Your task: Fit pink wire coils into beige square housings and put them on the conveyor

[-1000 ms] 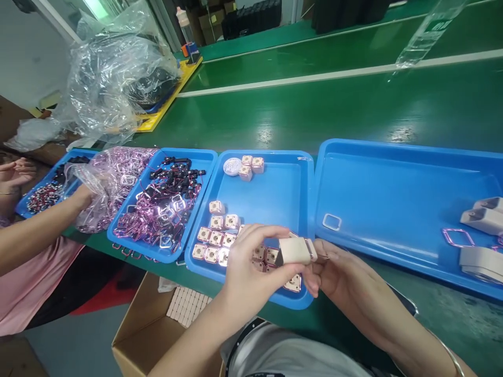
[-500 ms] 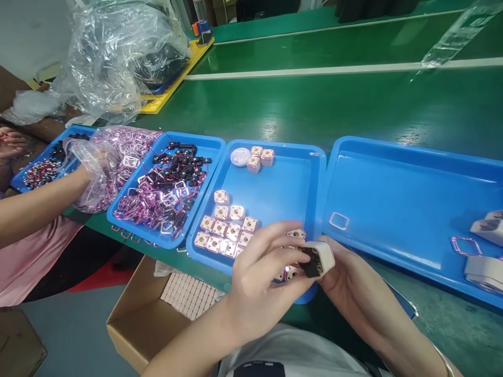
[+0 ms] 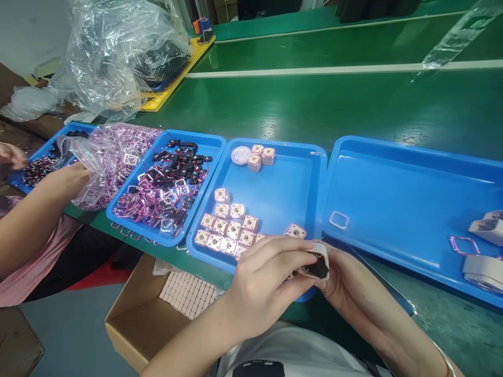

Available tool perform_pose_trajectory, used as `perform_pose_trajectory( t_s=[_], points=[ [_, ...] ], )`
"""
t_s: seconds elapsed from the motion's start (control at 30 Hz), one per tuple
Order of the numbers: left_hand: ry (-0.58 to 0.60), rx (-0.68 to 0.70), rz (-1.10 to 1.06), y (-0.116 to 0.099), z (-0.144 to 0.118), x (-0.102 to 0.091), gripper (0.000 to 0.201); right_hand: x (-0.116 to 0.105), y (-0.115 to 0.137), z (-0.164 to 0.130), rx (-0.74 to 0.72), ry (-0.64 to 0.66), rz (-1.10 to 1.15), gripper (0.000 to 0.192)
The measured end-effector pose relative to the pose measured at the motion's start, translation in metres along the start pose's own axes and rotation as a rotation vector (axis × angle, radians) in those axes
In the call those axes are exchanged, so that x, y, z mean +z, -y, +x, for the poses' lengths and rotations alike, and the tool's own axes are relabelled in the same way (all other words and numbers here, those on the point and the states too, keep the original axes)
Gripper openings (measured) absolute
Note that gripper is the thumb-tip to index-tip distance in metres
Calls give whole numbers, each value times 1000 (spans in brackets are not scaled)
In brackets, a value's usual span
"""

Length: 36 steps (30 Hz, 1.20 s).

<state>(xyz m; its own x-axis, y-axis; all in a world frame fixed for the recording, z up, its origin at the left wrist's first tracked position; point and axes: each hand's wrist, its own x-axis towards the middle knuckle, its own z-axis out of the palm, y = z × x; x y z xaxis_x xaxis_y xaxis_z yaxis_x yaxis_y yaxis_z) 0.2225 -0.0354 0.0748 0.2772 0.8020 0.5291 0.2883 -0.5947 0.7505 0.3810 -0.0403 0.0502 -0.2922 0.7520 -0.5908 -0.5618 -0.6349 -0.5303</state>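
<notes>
Between my two hands is a white plastic housing with a dark, hollow-looking end turned toward me. My left hand has its fingers closed at the dark end, the fingertips partly hiding it. My right hand grips the housing's far side, its fingers mostly out of sight. Below and behind them, a blue tray carries rows of small pinkish-white square blocks with holes in their tops. One such block lies just beyond my left fingers. A round clear disc sits near the tray's back.
On the right, another blue tray holds white housings and pink square frames. Leftward, a tray has black parts and pink frames beside a full plastic bag. A co-worker's arm reaches there. An open carton stands below.
The white housing has turned and dropped slightly in my hands, with its dark end now facing more toward me. The co-worker's arm at the left has shifted a little.
</notes>
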Motion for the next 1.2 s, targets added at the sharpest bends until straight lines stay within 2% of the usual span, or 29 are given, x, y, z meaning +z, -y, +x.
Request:
perform_pose_trajectory(
  t_s=[0.13,0.27,0.43,0.5,0.6,0.7,0.9,1.2],
  points=[
    [-42,-21,-4,-3,-2,-3,20,1,0,-3,-4,37,-14,16],
    [-63,-58,86,-4,-2,-7,17,2,0,-5,-30,87,-4,17],
    [109,-2,119,-1,-3,-9,20,0,0,-4,-94,126,-52,17],
    [134,-25,68,1,-5,-9,24,-1,0,-4,-103,118,-73,19],
    [91,-73,-23,1,-9,-8,33,-1,0,-4,-53,81,-67,20],
    [50,-44,-30,0,-10,-8,34,0,-1,-7,5,99,-58,19],
    [-26,6,107,-3,-3,-12,21,-1,-2,-12,-83,189,-71,22],
    [133,74,149,2,-6,-15,22,-5,4,-9,-148,135,-94,21]
  ],
)
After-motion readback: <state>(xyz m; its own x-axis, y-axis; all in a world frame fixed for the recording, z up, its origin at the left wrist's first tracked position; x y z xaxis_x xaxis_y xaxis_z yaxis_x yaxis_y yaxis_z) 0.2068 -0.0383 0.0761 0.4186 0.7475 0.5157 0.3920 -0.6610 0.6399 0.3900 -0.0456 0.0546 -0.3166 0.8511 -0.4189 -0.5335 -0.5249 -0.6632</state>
